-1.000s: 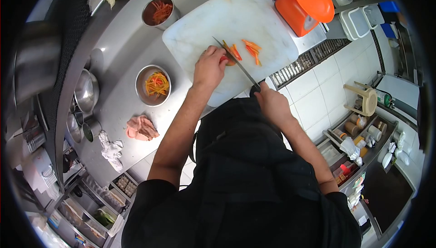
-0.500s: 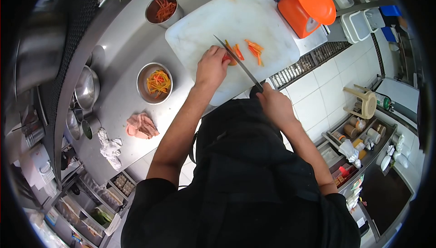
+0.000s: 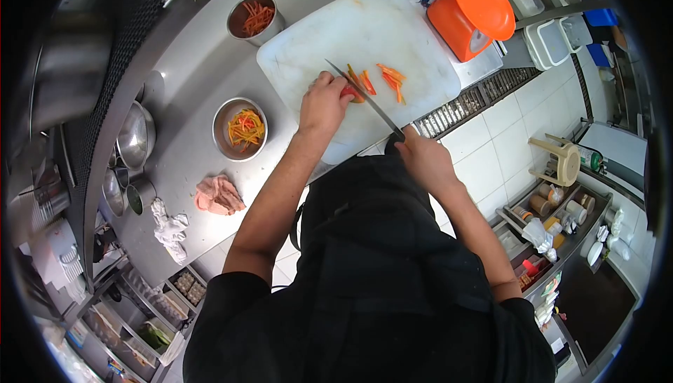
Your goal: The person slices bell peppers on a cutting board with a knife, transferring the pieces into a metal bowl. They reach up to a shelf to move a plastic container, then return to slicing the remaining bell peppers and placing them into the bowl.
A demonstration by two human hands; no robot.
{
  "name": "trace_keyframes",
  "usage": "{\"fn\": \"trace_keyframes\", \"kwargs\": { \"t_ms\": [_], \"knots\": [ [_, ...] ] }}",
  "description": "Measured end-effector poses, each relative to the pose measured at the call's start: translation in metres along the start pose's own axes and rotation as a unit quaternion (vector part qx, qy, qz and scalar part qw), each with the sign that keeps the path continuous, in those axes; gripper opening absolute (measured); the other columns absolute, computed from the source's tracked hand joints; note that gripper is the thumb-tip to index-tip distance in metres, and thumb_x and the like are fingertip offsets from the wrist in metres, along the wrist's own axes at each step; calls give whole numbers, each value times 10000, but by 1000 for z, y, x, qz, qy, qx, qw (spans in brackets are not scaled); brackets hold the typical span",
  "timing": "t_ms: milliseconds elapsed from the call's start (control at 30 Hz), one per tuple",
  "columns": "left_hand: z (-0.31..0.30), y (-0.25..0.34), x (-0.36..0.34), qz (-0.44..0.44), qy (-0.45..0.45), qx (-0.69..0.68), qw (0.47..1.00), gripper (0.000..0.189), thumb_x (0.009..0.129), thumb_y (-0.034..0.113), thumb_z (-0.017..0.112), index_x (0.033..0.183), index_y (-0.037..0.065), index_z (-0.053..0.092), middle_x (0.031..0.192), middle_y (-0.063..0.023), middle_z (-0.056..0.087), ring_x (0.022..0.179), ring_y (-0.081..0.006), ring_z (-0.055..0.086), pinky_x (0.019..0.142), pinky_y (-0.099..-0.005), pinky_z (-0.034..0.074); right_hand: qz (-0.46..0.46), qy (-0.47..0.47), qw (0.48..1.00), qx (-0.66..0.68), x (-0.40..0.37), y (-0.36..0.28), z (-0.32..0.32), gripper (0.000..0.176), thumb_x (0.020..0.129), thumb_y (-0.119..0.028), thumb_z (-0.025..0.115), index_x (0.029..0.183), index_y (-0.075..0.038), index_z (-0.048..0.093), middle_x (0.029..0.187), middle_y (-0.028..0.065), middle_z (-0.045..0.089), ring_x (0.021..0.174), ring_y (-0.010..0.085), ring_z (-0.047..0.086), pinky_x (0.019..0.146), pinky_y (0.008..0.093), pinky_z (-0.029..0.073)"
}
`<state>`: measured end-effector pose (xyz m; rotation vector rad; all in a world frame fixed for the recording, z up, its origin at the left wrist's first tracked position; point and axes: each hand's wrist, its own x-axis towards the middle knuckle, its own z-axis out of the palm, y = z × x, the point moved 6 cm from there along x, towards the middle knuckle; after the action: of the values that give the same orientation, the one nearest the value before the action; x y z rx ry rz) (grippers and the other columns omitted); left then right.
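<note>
My right hand [image 3: 425, 160] is closed round the dark handle of a long kitchen knife [image 3: 369, 104]. Its blade slants up and left across a piece of red bell pepper [image 3: 356, 95]. Curled fingers of my left hand [image 3: 323, 104] press that pepper piece onto the white cutting board [image 3: 336, 24], just left of the blade. Right of the blade lie a few cut orange-red pepper strips [image 3: 368, 82], with a small pile of strips [image 3: 393, 81] farther right. Part of the held pepper is hidden by my fingers.
A steel bowl of yellow and red strips [image 3: 218, 146] and a steel pot of orange-red strips [image 3: 274, 28] stand left of the board. An orange scale [image 3: 449, 24] is at the right. A pink cloth [image 3: 219, 195] and a white cloth [image 3: 168, 229] lie on the steel counter.
My left hand has shifted very slightly left. The knife has moved a little left with its tip lower, its blade still at the pepper piece. The strips lie much as before.
</note>
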<state>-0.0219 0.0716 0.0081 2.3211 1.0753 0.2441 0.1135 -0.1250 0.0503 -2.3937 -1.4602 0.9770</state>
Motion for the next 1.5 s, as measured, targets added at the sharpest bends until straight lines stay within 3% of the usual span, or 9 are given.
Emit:
{"fn": "trace_keyframes", "kwargs": {
  "t_ms": [167, 367, 500, 633, 833, 933, 1133, 1233, 1500],
  "knots": [
    [-3, 1, -4, -54, -5, -4, 998, 260, 910, 232, 826, 1127, 106, 754, 1070, -137, 700, 970, -367, 728, 855, -483, 601, 18, -14, 998, -60, -24, 9, 0, 262, 1056, -280, 656, 1078, -39, 555, 808, 237, 729, 790, 461, 728, 688, 582, 563],
    [0, -3, -3, -31, 6, 2, 999, 254, 920, 217, 825, 1150, 119, 776, 1010, -129, 727, 922, -365, 734, 822, -475, 599, -3, 11, 1000, -17, -1, 14, 24, 270, 1053, -285, 658, 1067, -36, 554, 792, 246, 715, 805, 479, 721, 709, 588, 560],
    [-3, -3, -2, -25, -4, 8, 1000, 242, 921, 205, 821, 1145, 122, 779, 1010, -128, 733, 920, -363, 737, 817, -472, 599, -24, 12, 999, -30, 0, 8, 7, 269, 1063, -289, 643, 1092, -41, 542, 832, 237, 735, 810, 462, 728, 714, 582, 566],
    [1, -7, -4, -22, 3, 1, 1000, 231, 930, 189, 809, 1148, 117, 777, 1027, -124, 737, 933, -359, 737, 823, -472, 598, 18, -29, 999, -36, -19, 17, 10, 258, 1060, -272, 648, 1074, -39, 537, 820, 242, 729, 805, 465, 725, 711, 581, 562],
    [-3, -3, -8, -17, 12, -15, 1000, 220, 936, 170, 796, 1139, 91, 763, 1056, -107, 744, 965, -353, 733, 846, -463, 597, -48, 31, 998, -21, 2, 7, 18, 259, 1061, -266, 647, 1066, -33, 535, 785, 243, 719, 772, 468, 720, 678, 575, 564],
    [-3, -1, -5, -9, 10, 0, 1000, 221, 933, 158, 791, 1137, 80, 759, 1064, -109, 744, 973, -354, 730, 851, -459, 597, -25, 7, 999, -34, -8, 1, -1, 264, 1062, -269, 647, 1063, -30, 535, 786, 246, 720, 773, 465, 724, 684, 577, 568],
    [-1, -3, -11, 17, 25, -15, 999, 195, 931, 133, 779, 1114, 69, 751, 1081, -108, 745, 986, -353, 726, 856, -456, 594, 8, -8, 999, -44, -9, 12, 30, 270, 1062, -277, 648, 1069, -30, 538, 787, 243, 719, 789, 465, 728, 688, 582, 566],
    [-3, -1, -13, 23, 21, -11, 999, 187, 935, 126, 773, 1110, 65, 750, 1091, -106, 746, 991, -350, 725, 858, -453, 593, -45, 29, 998, -16, 7, 0, 24, 270, 1062, -280, 649, 1074, -32, 542, 786, 241, 722, 783, 461, 730, 694, 583, 568],
    [-3, -2, -12, 42, 31, -15, 999, 176, 931, 130, 774, 1088, 56, 754, 1092, -96, 747, 986, -340, 726, 853, -442, 592, 12, -24, 998, -50, -29, 6, 8, 273, 1065, -281, 646, 1084, -29, 546, 797, 249, 726, 794, 469, 729, 707, 587, 565]
  ]
}}
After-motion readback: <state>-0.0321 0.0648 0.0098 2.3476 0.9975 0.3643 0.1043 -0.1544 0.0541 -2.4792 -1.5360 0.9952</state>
